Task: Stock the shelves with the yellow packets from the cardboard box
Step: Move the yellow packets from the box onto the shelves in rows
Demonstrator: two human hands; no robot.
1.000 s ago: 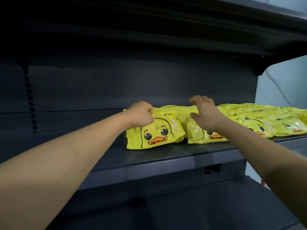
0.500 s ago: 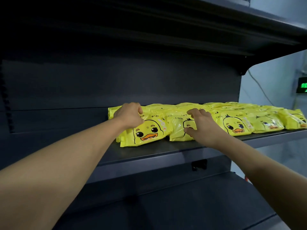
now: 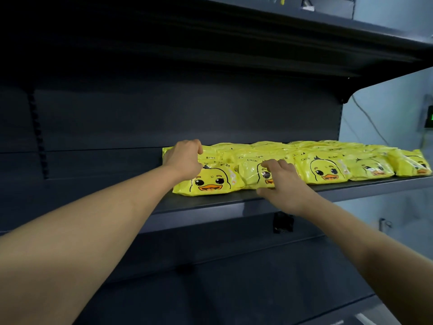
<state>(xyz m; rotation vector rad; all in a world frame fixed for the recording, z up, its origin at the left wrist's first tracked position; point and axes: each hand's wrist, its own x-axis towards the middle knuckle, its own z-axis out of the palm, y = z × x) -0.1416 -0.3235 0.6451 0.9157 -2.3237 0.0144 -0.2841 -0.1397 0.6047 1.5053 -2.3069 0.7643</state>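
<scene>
Several yellow duck-print packets lie in rows on the dark middle shelf [image 3: 210, 202]. The leftmost front packet [image 3: 210, 181] shows a duck face. My left hand [image 3: 185, 159] rests curled on its top left corner and grips the packet there. The second front packet [image 3: 251, 172] lies beside it. My right hand [image 3: 281, 184] lies over that packet's front, fingers curled on top and thumb under the front edge. More packets [image 3: 328, 170] run to the right end of the shelf. The cardboard box is out of view.
The shelf's left half [image 3: 105, 184] holds nothing. An upper shelf [image 3: 257, 43] overhangs closely. A lower shelf [image 3: 234, 289] juts out below my arms. A light wall with a cable and a small green display [image 3: 430, 117] is to the right.
My right hand slid toward me, from the packet's top down over its front edge. My left hand stayed on the left packet's corner. The view shifted slightly left.
</scene>
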